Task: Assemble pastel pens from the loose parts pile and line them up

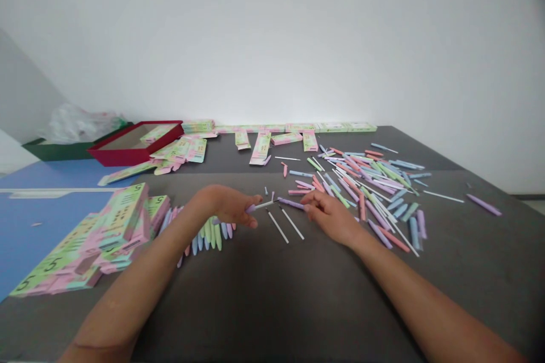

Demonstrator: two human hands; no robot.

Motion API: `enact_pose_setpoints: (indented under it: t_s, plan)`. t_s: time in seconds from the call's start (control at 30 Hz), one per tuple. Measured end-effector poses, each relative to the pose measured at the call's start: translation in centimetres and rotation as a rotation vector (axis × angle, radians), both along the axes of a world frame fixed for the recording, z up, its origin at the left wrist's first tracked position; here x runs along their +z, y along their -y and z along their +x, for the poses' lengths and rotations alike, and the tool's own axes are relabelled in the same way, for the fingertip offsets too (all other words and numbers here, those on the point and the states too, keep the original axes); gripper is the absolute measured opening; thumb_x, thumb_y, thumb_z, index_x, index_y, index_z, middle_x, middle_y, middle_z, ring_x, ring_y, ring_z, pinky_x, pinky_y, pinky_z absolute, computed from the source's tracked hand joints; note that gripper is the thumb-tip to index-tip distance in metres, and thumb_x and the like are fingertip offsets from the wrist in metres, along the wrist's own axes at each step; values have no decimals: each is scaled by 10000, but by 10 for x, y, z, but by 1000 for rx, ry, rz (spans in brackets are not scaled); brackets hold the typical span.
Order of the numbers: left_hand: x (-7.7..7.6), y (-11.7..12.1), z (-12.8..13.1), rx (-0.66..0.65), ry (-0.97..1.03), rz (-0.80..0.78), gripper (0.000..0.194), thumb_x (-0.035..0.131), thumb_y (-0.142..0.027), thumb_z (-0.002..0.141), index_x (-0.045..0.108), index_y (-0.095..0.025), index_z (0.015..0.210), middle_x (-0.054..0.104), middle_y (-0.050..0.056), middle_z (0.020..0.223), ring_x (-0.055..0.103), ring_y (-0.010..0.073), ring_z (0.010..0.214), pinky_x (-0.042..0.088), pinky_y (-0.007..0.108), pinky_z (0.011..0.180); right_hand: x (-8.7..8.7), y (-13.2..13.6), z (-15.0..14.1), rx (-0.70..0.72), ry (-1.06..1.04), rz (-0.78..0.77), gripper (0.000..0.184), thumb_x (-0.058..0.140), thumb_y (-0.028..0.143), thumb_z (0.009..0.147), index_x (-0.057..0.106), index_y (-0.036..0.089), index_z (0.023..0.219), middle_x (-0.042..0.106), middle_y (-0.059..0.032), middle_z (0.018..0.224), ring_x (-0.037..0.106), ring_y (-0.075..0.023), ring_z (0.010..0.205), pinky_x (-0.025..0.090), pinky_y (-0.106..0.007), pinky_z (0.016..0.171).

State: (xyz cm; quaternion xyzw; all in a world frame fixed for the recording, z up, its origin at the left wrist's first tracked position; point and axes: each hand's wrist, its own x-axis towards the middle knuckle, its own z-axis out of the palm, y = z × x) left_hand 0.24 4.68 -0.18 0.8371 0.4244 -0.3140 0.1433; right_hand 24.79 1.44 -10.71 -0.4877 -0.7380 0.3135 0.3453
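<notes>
Here, between the dark grey worktop's near and far edges, the left hand, nearly closed, pinches a slim lilac-and-white stick; the right hand, loosely curled, apparently holds a purple tubular barrel; pastel cardboard boxes line the far edge.

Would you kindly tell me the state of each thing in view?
Left hand: gripping pen piece
Right hand: gripping purple tube
Two white sticks: lying loose
Right tubes: scattered
Left tubes: lined up
Red tray: open
Green tray: open
Plastic bag: crumpled
Front cartons: stacked
</notes>
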Motion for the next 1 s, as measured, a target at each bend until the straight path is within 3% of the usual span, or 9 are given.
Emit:
enact_pose_setpoints:
  t_s: [0.13,0.23,0.43,0.67,0.83,1.0]
  plan:
    - [-4,3,15,-64,27,-18,678,531,-441,867,306,-160,1441,732,121,984,672,243,792,444,282,611,6,20,-28,185,-395,-135,308,534,334,874,455,207,1143,533,45,716,470,-111,560,374,-242,534]
    - [-7,6,25,-92,39,-5,680,551,-450,857,331,-138,1420,723,134,1007,665,251,838,453,286,639,10,28,-35,194,-548,-112,337,566,314,860,443,223,1160,549,29,783,503,-114,615,409,-244,564]
    - [-10,11,36,-110,0,-20,719,591,-451,835,324,-152,1432,706,160,1069,657,291,927,472,326,710,9,28,-30,71,-226,-44,76,541,263,865,577,203,896,574,28,676,509,-118,594,368,-238,556]
    - [-12,14,40,-94,-20,-34,760,587,-477,834,277,-173,1458,704,147,1094,643,290,986,469,335,763,15,30,-31,35,-6,8,166,472,280,904,573,198,800,568,37,605,492,-116,545,325,-234,533]
    - [-11,15,38,-132,14,-32,705,583,-479,835,350,-158,1418,731,137,984,670,293,876,472,338,707,16,30,-30,81,-14,1,167,494,328,896,596,200,861,581,21,649,492,-126,566,329,-237,538]
    - [-12,14,37,-140,52,-48,669,606,-441,825,391,-152,1389,713,155,1054,666,299,900,475,332,696,16,31,-31,111,5,41,162,516,327,890,621,205,872,590,21,669,488,-122,574,314,-231,539]
